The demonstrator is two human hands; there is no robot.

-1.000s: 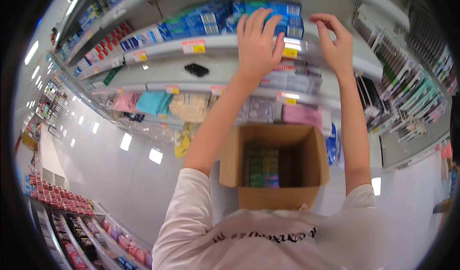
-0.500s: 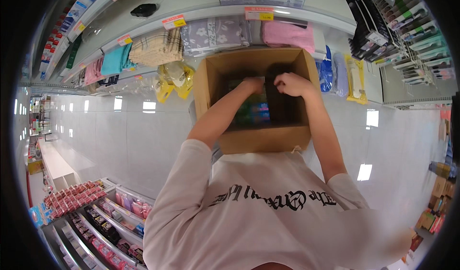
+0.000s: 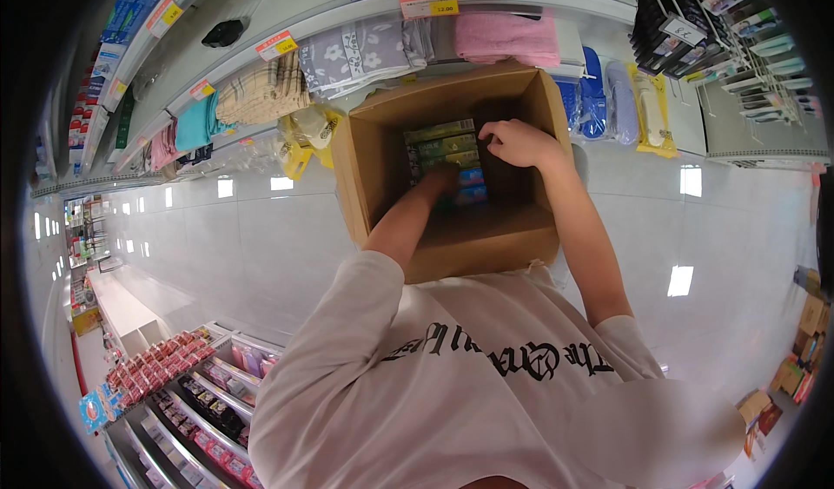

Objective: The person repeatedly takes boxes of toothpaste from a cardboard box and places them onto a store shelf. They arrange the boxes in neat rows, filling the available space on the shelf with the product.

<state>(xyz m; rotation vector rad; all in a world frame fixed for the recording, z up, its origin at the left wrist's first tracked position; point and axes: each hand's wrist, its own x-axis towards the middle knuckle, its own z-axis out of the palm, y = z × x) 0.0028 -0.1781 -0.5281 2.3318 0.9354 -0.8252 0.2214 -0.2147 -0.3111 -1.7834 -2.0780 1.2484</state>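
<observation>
A deep brown cardboard box [image 3: 473,259] stands open in front of me. Along the left part of its floor lies a row of small cartons [image 3: 452,144], green and yellow at the far end and blue nearer me. My left hand [image 3: 440,178] reaches down onto these cartons. It is dark and smeared by motion, so its grip is unclear. Inside the box near the right wall hovers my right hand [image 3: 519,144]. Its fingers are loosely bent and apart, with nothing visible between them.
Beyond the box runs a store shelf with folded grey flowered cloths [image 3: 356,57], a pink towel [image 3: 506,37] and beige checked cloths [image 3: 263,88]. Blue slippers [image 3: 592,98] sit right of the box. A display rack [image 3: 187,402] stands at lower left, and cartons [image 3: 812,315] lie far right.
My left hand has moved down and toward me over the cartons, uncovering the green ones. My right hand stays near the right wall. The view has shifted slightly.
</observation>
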